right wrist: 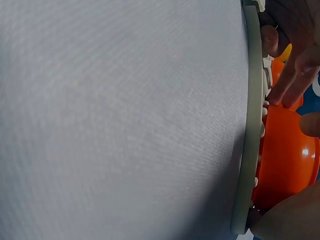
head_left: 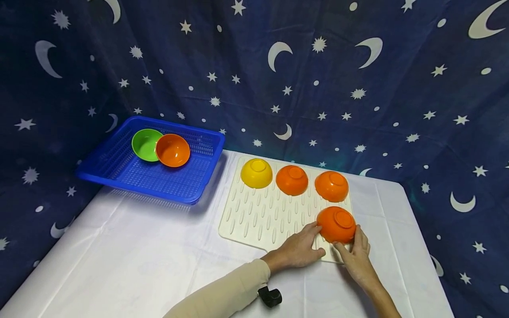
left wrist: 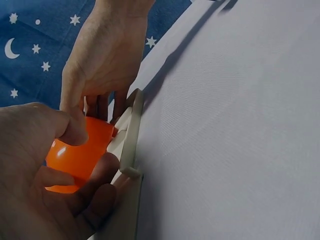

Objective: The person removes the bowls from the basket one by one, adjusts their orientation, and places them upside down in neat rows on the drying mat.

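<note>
An upside-down orange bowl [head_left: 336, 224] sits at the near right corner of the cream drying mat [head_left: 254, 221]. My right hand [head_left: 358, 260] holds its right and near side, thumb in front and fingers round the right rim. From the left, my left hand [head_left: 298, 249] touches the rim with extended fingertips, its thumb spread apart below. In the left wrist view the orange bowl [left wrist: 80, 155] shows between both hands. Low over the mat edge, the right wrist view shows the bowl [right wrist: 285, 155] with its rim down at the mat's ridges.
Along the mat's far edge stand a yellow bowl [head_left: 256, 173] and two orange bowls, one in the middle [head_left: 292, 180] and one at right [head_left: 332, 186], all upside down. A blue basket [head_left: 159, 191] at left holds a green bowl [head_left: 145, 145] and an orange bowl [head_left: 172, 150]. Behind hangs a starry curtain [head_left: 246, 62].
</note>
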Tool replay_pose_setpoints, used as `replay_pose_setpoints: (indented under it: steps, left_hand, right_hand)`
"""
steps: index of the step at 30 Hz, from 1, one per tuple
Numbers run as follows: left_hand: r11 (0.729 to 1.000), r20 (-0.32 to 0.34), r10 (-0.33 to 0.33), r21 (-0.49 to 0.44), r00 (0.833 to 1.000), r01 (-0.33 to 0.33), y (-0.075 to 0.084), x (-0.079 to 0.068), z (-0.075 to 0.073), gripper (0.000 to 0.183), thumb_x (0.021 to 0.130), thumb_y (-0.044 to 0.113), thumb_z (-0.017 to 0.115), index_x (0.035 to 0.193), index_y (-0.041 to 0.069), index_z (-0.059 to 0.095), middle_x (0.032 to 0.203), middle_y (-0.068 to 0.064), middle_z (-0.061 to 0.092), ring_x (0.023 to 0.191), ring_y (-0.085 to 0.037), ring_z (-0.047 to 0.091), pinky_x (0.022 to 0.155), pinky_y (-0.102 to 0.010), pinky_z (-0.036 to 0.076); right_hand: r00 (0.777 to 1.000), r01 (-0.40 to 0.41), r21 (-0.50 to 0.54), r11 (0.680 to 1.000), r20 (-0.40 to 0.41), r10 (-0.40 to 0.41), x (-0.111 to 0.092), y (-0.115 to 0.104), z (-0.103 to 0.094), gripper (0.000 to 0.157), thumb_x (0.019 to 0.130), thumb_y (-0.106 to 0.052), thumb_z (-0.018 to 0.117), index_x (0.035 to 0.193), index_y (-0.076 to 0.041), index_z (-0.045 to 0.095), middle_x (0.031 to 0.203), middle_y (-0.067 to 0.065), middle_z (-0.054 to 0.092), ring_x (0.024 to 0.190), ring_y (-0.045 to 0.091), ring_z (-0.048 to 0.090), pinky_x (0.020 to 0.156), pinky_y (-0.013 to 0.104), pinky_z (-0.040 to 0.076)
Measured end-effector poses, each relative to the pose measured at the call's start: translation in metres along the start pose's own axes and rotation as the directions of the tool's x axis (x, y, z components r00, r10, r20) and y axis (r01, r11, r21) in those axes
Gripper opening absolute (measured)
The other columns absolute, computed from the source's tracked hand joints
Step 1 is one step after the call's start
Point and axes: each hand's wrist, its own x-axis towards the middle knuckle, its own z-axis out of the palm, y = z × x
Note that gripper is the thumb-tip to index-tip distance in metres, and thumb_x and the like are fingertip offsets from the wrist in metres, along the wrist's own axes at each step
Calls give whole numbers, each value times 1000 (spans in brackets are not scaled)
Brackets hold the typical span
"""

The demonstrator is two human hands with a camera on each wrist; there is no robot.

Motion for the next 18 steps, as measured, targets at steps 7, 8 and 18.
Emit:
replay_pose_setpoints:
  steps: [7, 8, 18]
  left_hand:
    - [998, 53, 61, -12, 997, -61, -4, -2, -5, 52, 96, 29, 60, 141, 3, 60, 162, -17, 29, 138, -16, 42, 107, -23, 36]
    - [998, 63, 68, -19, 996, -67, -4, -2, -6, 50, 96, 28, 60, 140, 4, 61, 162, -18, 27, 138, -17, 42, 107, -22, 36]
    - [989, 161, 123, -100, 979, -108, -3, -17, -19, 46, 98, 29, 61, 140, 10, 61, 162, -11, 31, 101, 1, 60, 95, -19, 43]
  right_hand:
    - [1000, 24, 0, 1000, 12, -24, 2, 0, -1, 100, 98, -24, 62, 154, 12, -12, 158, 38, -5, 144, 53, -5, 111, 72, 9]
    - [1000, 23, -5, 1000, 20, -22, 2, 0, -2, 100, 98, -25, 62, 154, 12, -12, 158, 37, -5, 145, 53, -5, 111, 73, 9]
    - [1000, 18, 19, 1000, 4, -18, -4, 1, -9, 98, 102, -28, 61, 155, 10, -12, 157, 38, -1, 143, 57, 8, 111, 69, 17]
